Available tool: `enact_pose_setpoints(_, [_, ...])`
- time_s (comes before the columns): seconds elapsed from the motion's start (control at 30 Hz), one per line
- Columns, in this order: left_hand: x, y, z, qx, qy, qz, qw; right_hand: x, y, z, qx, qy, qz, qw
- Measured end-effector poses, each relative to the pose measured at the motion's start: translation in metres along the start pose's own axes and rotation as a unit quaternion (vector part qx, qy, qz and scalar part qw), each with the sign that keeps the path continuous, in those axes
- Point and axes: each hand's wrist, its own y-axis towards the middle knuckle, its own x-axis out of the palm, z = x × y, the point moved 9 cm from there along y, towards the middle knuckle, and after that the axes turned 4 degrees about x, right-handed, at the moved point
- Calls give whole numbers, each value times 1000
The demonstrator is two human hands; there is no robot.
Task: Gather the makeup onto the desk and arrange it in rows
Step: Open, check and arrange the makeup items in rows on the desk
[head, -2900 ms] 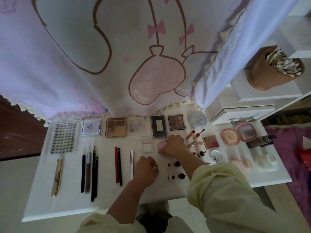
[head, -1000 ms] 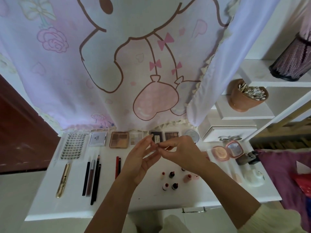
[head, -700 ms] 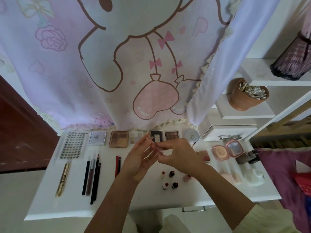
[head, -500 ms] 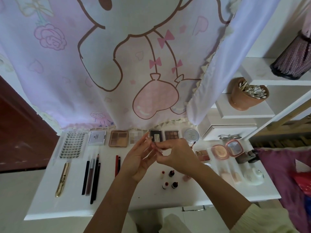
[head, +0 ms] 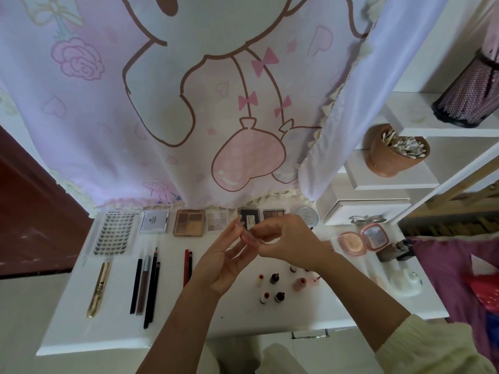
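Note:
Both hands are raised above the white desk (head: 81, 327). My right hand (head: 286, 240) pinches a small pink makeup item (head: 247, 237) at its fingertips. My left hand (head: 224, 261) touches the same item with spread fingers. Behind them a back row holds a lash tray (head: 114, 230), a silver compact (head: 154, 221), a brown palette (head: 189, 222) and further palettes. In front lie a gold mascara (head: 98, 288), dark pencils (head: 148, 284) and red pencils (head: 187, 265). Small lipsticks (head: 270, 287) stand under my right forearm.
An open pink compact (head: 361, 238), a dark bottle (head: 394, 251) and a white round holder (head: 405, 279) sit at the desk's right end. White shelves carry a brown cup of cotton swabs (head: 391, 152). A cartoon-print curtain (head: 189, 90) hangs behind the desk.
My hands rose from the desk with the small pink item and have held it between them since. In the last second they barely shifted.

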Motion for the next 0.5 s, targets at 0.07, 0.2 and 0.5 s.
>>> enact_pose_setpoints(0.07, [-2,1,0,0,4,9,1000,2,1,-1,0,4,-19,1000])
enact_pose_setpoints(0.2, [-6,2,0,-5,7,16,1000,6,4,2,2,-17,-33,999])
enact_pose_setpoints(0.5, [-7,2,3,3,33,27,999,10,5,2,-11,-48,-42,998])
